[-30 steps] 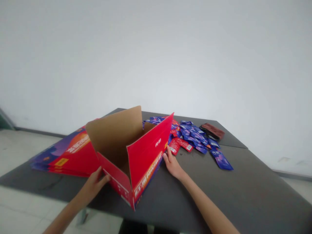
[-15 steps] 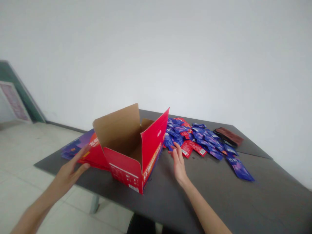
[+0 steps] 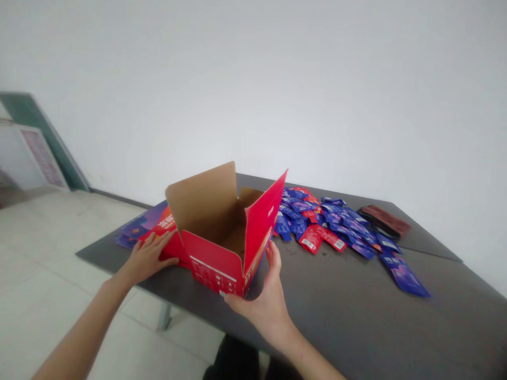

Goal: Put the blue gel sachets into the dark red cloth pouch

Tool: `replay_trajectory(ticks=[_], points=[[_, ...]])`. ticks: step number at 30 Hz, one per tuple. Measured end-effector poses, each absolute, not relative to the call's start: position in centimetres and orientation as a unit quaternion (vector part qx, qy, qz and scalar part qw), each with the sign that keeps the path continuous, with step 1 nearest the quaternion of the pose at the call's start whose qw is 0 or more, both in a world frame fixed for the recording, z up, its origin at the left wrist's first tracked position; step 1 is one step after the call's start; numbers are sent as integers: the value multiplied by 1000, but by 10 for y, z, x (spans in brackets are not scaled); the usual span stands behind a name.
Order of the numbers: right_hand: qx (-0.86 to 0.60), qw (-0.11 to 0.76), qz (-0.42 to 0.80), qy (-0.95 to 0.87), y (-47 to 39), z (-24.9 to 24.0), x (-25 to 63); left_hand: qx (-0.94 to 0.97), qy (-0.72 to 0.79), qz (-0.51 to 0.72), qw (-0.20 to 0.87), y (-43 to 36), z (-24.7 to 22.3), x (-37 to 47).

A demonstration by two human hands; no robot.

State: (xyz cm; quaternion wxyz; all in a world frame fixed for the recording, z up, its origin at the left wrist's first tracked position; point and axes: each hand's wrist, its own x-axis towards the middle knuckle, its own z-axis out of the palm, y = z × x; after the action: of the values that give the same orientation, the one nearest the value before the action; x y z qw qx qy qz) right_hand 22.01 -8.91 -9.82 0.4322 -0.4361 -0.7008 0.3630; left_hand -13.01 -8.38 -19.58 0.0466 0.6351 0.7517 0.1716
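Note:
An open cardboard box, red outside and brown inside, stands on the table with its flaps raised. My right hand grips its near right corner, thumb on the front face and fingers along the right side. To the left of the box lie flat red and purple printed sheets, perhaps flattened cartons. My left hand rests on them with its fingers stretched out, close to the box's left side. The bottom of the box is partly hidden by its walls.
Blue and red packets lie heaped behind and right of the box, with one blue packet lying nearer. A brown pouch sits beyond them on the dark table. Framed boards lean against the wall at far left.
My right hand has come left and closed on the box's near corner. My left hand has moved right onto the flat printed sheets. The view has shifted slightly.

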Motion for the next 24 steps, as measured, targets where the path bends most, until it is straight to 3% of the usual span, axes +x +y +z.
replay_trajectory(ticks=[9,17,24], points=[[-453,386,297,-747,-70,-123,206,712,688,140,-3,-94,-187,-128],[-457,361,291,-759,-71,-118,212,739,660,129,40,-84,-204,-133],[-456,337,317,-760,-75,-118,221,688,698,200,20,-109,-187,-143]])
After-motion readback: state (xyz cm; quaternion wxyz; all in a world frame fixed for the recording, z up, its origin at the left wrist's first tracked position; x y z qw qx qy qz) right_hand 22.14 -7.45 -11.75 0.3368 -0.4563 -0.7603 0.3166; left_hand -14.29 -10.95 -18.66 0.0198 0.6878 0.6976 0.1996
